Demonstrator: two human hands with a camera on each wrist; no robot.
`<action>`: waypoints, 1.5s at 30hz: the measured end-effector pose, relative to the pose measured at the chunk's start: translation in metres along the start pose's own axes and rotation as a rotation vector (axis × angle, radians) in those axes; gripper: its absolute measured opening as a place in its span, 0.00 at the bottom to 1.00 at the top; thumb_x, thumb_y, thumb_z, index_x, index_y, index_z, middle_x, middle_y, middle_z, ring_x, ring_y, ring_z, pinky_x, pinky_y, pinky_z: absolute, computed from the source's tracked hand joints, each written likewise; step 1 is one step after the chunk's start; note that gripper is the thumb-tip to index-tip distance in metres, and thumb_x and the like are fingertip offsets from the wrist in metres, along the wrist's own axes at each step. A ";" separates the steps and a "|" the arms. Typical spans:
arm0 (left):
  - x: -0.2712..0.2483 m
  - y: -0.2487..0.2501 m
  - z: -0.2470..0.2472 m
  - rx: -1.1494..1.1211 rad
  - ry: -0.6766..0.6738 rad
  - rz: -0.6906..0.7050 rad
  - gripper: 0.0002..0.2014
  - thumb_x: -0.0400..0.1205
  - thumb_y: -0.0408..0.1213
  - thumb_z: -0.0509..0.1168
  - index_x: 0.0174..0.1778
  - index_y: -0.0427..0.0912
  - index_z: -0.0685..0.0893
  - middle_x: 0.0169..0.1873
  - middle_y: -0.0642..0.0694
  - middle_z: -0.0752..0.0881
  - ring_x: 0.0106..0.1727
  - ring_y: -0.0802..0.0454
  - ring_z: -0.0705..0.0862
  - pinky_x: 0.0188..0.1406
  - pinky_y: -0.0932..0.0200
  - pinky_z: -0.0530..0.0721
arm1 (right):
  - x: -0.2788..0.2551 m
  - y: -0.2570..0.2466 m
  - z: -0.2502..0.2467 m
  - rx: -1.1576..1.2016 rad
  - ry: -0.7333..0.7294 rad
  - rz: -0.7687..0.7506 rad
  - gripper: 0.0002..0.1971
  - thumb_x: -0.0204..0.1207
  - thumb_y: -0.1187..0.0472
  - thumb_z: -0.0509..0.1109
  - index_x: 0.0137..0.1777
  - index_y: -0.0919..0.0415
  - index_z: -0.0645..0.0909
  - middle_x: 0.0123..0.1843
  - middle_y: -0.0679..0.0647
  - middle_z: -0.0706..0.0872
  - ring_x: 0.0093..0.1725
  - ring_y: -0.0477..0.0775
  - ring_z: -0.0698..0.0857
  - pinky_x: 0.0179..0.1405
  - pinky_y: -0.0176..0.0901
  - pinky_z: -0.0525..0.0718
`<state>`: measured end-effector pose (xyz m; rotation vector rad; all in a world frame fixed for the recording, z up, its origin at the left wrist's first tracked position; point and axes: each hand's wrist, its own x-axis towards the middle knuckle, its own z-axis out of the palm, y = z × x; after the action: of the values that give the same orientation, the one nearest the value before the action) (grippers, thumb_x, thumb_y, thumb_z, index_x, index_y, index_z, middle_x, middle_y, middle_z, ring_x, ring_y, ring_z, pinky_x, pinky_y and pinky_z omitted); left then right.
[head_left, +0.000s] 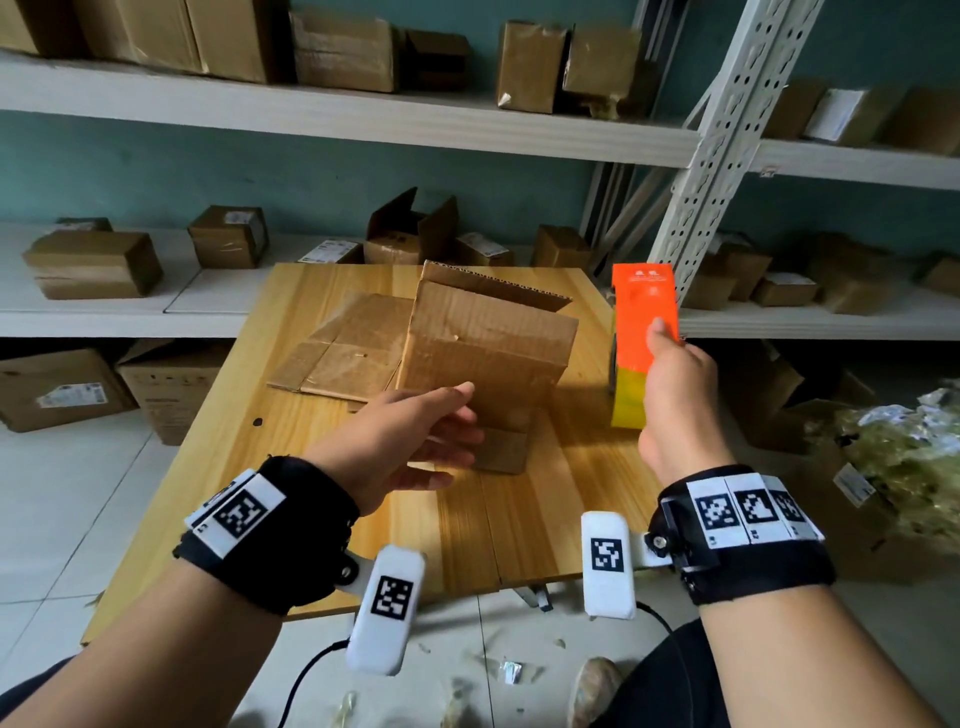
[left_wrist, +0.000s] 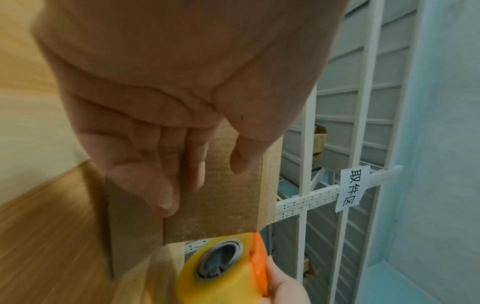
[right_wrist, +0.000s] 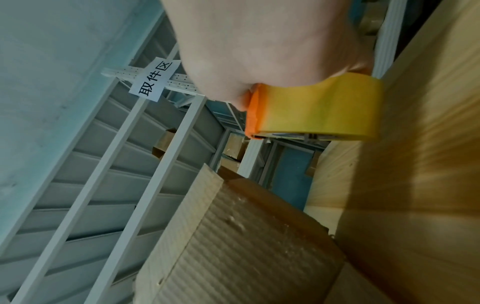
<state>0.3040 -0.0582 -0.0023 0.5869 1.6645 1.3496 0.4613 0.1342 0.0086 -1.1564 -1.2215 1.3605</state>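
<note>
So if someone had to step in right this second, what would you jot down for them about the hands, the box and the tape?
Left hand: open, fingers straight, reaching to the near face of the cardboard box; contact unclear.
Right hand: grips the orange tape dispenser, held to the box's right.
Box stands on the wooden table, flaps loose; flattened cardboard lies behind it.
Done: box formed, dispenser in hand.
Left, probably: close flaps, tape the seams; no tape seen on them.

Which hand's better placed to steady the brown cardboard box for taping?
Left. The left hand, empty with fingers relaxed, is at the near face of the brown cardboard box; the right hand grips the orange tape dispenser with yellowish tape roll, beside the box.
</note>
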 end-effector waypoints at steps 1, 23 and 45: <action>0.000 0.000 -0.001 -0.037 -0.007 -0.009 0.19 0.88 0.55 0.68 0.58 0.41 0.90 0.53 0.43 0.95 0.46 0.48 0.93 0.43 0.53 0.88 | -0.004 -0.003 0.000 0.044 0.004 -0.006 0.20 0.88 0.41 0.67 0.71 0.52 0.83 0.64 0.53 0.88 0.64 0.59 0.87 0.69 0.62 0.84; 0.022 -0.006 0.013 -0.652 -0.122 -0.016 0.16 0.92 0.33 0.56 0.74 0.37 0.79 0.70 0.40 0.89 0.74 0.42 0.86 0.76 0.37 0.81 | -0.030 -0.014 -0.025 0.246 -0.279 -0.326 0.22 0.69 0.33 0.82 0.44 0.52 0.95 0.50 0.56 0.95 0.53 0.59 0.94 0.60 0.59 0.90; 0.001 -0.001 0.000 -0.240 -0.054 0.320 0.17 0.90 0.54 0.63 0.56 0.49 0.94 0.59 0.48 0.92 0.67 0.53 0.86 0.82 0.43 0.74 | -0.041 0.006 -0.002 -0.226 -0.612 -0.471 0.27 0.66 0.32 0.81 0.46 0.58 0.93 0.37 0.56 0.93 0.35 0.58 0.93 0.30 0.49 0.87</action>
<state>0.3035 -0.0578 -0.0039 0.7621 1.3781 1.7178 0.4679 0.0932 0.0048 -0.5315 -1.9801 1.2608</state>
